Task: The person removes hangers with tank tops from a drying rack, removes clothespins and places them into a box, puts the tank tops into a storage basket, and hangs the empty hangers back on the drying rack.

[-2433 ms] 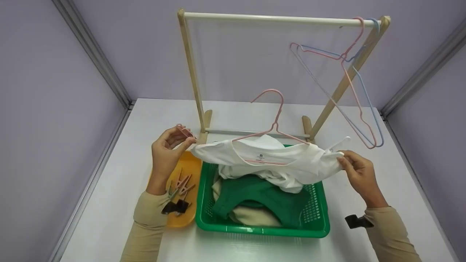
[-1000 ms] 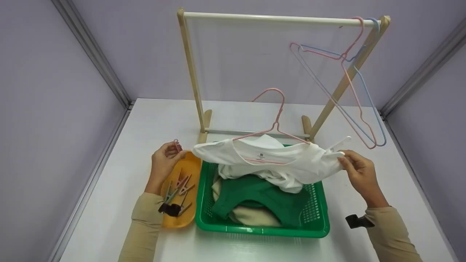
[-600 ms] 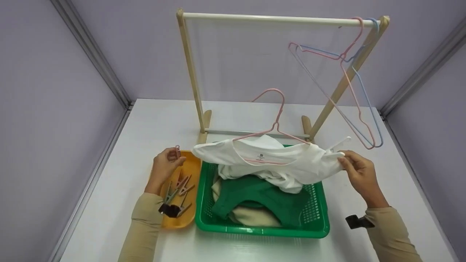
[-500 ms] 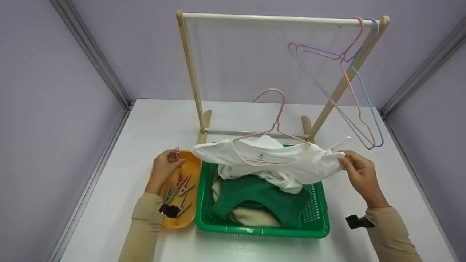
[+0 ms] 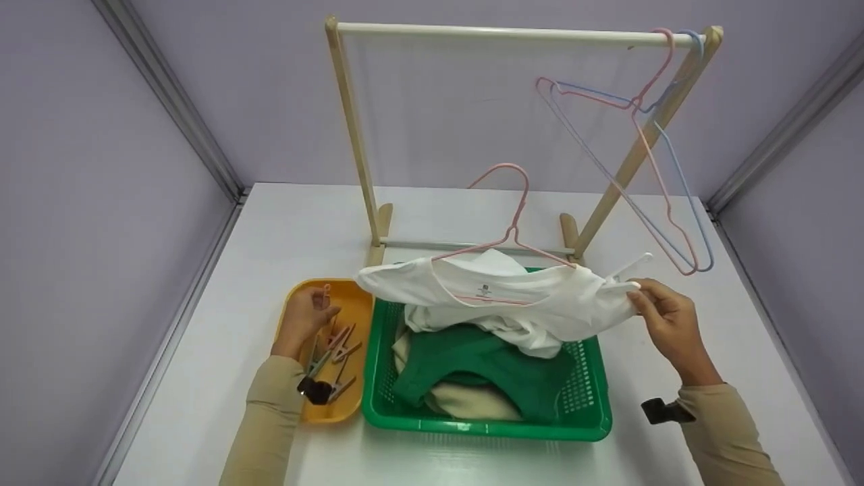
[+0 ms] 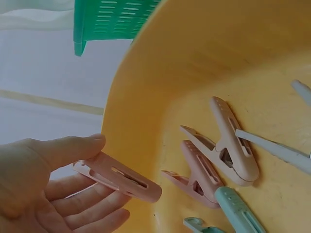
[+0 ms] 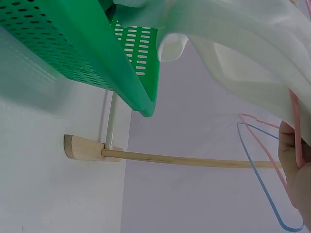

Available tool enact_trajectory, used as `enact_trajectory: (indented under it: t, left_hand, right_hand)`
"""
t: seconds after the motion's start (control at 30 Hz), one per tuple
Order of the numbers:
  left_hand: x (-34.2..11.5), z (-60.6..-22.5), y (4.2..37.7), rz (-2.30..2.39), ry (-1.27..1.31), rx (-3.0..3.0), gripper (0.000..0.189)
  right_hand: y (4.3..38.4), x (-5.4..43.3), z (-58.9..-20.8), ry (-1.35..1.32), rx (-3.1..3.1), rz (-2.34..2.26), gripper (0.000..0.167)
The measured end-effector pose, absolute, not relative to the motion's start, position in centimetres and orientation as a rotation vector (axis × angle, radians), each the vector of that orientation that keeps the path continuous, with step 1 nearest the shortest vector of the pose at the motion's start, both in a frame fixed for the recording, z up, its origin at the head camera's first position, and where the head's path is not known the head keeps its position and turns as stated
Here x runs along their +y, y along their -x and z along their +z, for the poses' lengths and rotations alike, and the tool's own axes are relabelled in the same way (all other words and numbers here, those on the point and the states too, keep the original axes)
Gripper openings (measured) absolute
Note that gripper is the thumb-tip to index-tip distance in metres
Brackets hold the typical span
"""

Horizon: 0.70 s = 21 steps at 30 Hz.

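My left hand (image 5: 303,317) is over the near-left part of the orange tray (image 5: 369,317), pinching a pink clothespin (image 6: 129,178) between thumb and fingers. In the left wrist view its other fingers extend beneath the clothespin. A white shirt (image 5: 499,297) is on a pink hanger (image 5: 518,202), its hook sticking up through the neck. My right hand (image 5: 668,317) grips the shirt at its right shoulder, where a white V-shaped piece (image 5: 633,266) sticks out. The right wrist view shows a pink bar (image 7: 295,121) against that hand, partly covered by the cloth.
Several clothespins (image 6: 233,145) lie in the tray. Right of it stands a green basket (image 5: 486,426) holding a green garment (image 5: 486,351) and beige cloth (image 5: 472,403). Behind rises a wooden rack with a white rail (image 5: 499,32); a pink hanger (image 5: 653,145) and a blue one (image 5: 683,172) hang at its right end.
My left hand has moved from the shirt's left shoulder down and left to the tray, still with the pink clothespin. The right hand and the shirt have stayed nearly in place.
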<state>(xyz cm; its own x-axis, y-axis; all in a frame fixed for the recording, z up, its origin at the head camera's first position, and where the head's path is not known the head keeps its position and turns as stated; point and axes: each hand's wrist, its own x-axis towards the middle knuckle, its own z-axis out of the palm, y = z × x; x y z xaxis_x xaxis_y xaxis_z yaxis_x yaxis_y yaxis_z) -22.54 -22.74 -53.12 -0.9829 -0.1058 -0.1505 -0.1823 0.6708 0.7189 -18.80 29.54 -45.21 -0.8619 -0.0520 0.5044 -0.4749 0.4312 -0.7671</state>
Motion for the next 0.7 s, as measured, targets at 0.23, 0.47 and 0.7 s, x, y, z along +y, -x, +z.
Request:
enact_trajectory:
  t: [0.23,0.47,0.7]
  left_hand:
    - [-22.5,-53.6,22.8,1.039,0.357,2.763,0.031]
    - [-22.7,-54.0,22.8,0.971,0.369,2.773,0.028]
    - [-22.6,-54.3,22.6,0.98,0.388,2.771,0.035]
  right_hand:
    - [18.7,29.6,-45.2,-0.469,-2.27,1.41,0.014]
    - [18.8,29.6,-45.1,-0.487,-2.241,1.449,0.023]
    - [18.8,29.6,-45.0,-0.514,-2.223,1.468,0.026]
